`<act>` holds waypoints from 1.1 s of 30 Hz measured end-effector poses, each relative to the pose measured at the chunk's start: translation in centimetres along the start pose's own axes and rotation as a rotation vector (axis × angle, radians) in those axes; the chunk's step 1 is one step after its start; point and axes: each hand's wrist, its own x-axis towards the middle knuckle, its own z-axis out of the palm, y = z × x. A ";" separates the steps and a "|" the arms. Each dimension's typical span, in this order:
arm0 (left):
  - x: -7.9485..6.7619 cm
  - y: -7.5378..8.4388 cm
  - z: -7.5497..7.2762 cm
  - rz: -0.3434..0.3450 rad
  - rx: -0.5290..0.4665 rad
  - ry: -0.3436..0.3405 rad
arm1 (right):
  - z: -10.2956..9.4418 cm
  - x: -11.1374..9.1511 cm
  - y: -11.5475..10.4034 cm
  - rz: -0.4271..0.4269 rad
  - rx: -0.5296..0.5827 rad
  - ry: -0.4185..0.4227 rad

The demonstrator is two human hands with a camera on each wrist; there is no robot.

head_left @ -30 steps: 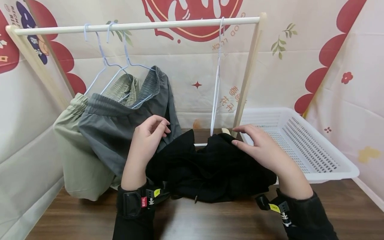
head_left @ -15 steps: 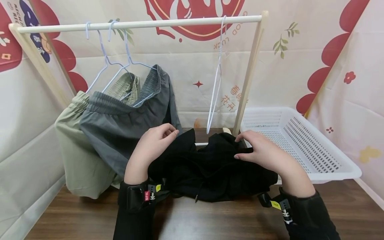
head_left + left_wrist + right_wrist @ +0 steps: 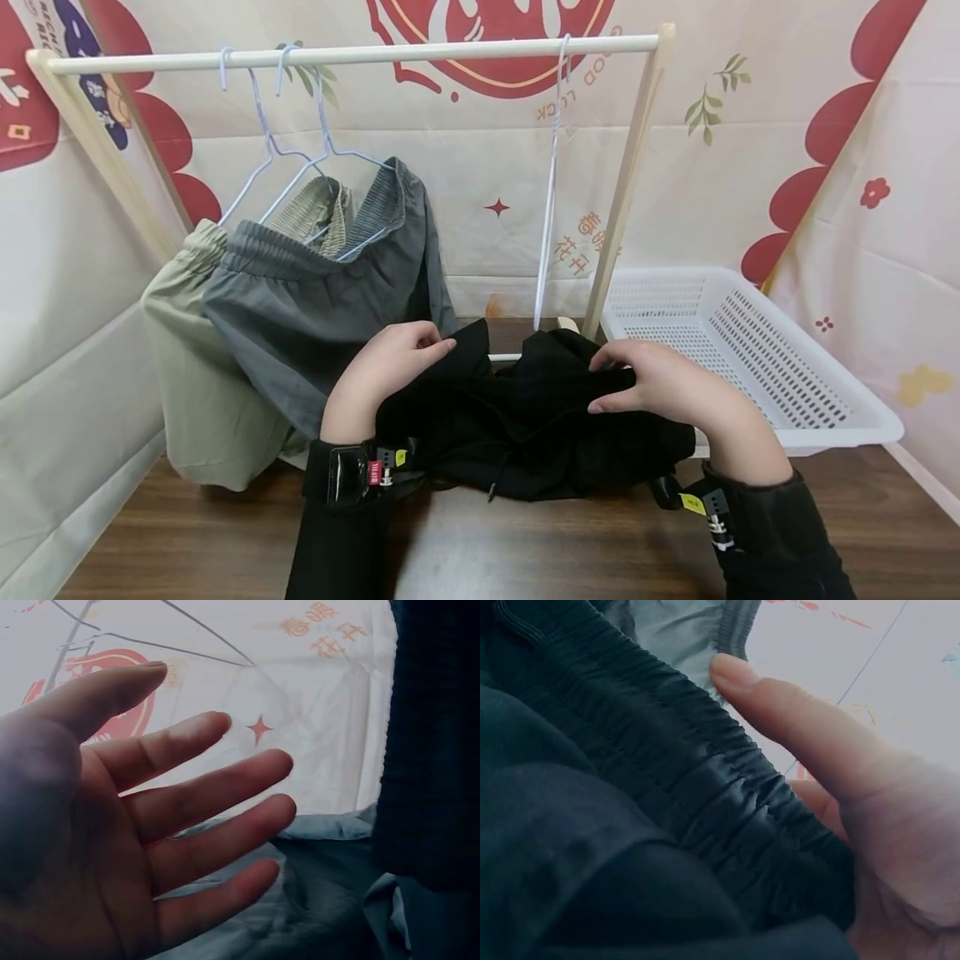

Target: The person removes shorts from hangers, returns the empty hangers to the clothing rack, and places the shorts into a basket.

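Note:
Black pants [image 3: 525, 433] lie bunched on the wooden table, a drawstring end showing at the front. My left hand [image 3: 390, 367] is over their left side; in the left wrist view its fingers [image 3: 217, 780] are spread and hold nothing, with the dark waistband beyond them. At the pants' right side is my right hand [image 3: 660, 383], thumb and fingers apart. The right wrist view shows the gathered elastic waistband [image 3: 705, 761] beside that hand, the thumb [image 3: 780, 712] extended along its edge and the other fingers mostly hidden behind it.
A white rack [image 3: 450, 55] stands behind the pants. Grey pants [image 3: 322, 308] and light green pants [image 3: 202, 383] hang on blue hangers at its left. A bare white hanger [image 3: 550, 208] hangs toward the right. A white plastic basket [image 3: 825, 437] sits at the right.
My left hand has moved down and to the right, from the grey pants to the black ones. My right hand has lowered slightly, thumb and fingers spreading. The white hanger has swung a little.

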 end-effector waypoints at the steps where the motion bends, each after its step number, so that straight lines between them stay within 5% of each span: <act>1: 0.1 -0.1 0.0 -0.008 0.004 -0.015 | 0.0 0.0 0.0 -0.004 -0.005 -0.003; 20: 1.3 -1.9 2.1 -0.056 0.098 -0.244 | -0.2 -0.2 0.2 -0.057 -0.035 0.004; 33: 1.3 -2.1 1.9 -0.005 0.092 -0.245 | -0.8 -0.3 0.0 0.093 -0.011 -0.039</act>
